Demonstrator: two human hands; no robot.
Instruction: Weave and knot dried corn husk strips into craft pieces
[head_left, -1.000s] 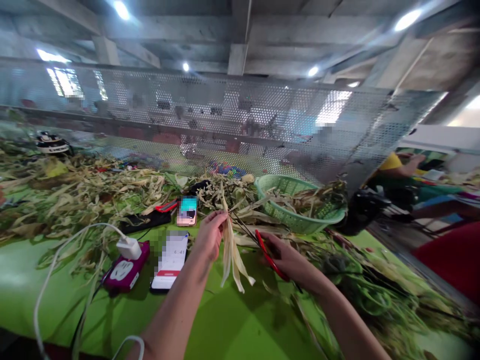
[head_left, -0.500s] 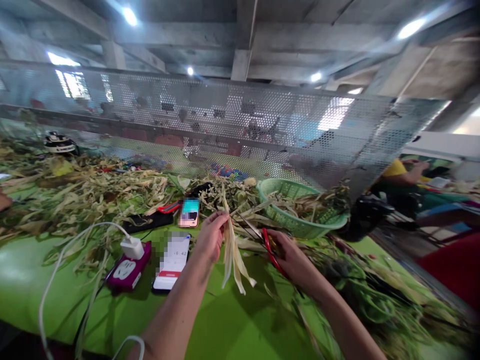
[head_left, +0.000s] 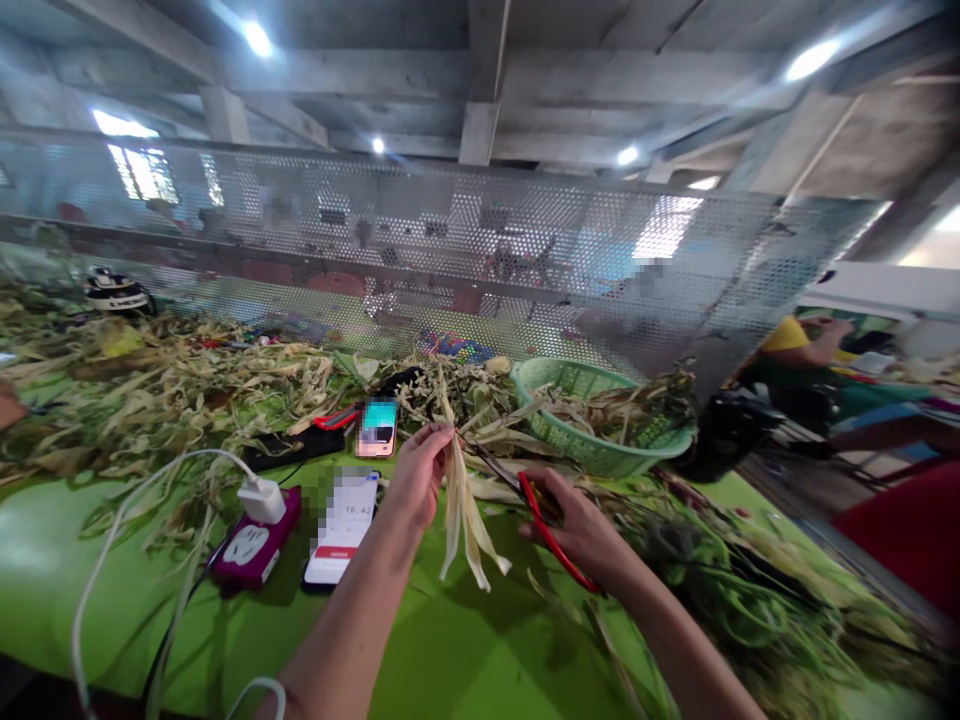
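My left hand (head_left: 426, 468) is closed, pinching a split bundle of pale dried husk strips (head_left: 466, 520) near its upper part. The strips look like corn husk and hang loose below the fingers, their ends spread apart. In my right hand (head_left: 566, 515) is a pair of scissors with red handles (head_left: 541, 522), gripped by the handles. Its metal blades (head_left: 491, 462) point up and left, the tips close to the husk just beside my left fingertips. Whether the tips touch the husk I cannot tell.
A green plastic basket (head_left: 645, 455) with dried plant pieces stands at back right. Dried husks (head_left: 292, 385) cover the table's far left. A phone (head_left: 345, 530), a smaller lit phone (head_left: 377, 428) and a purple power block (head_left: 259, 540) with a white cable lie left. Perforated metal screen (head_left: 450, 250) behind.
My right hand has shifted slightly, and the red scissor handles have turned and now reach lower right. My left hand keeps its hold on the husk strips, nearly unmoved.
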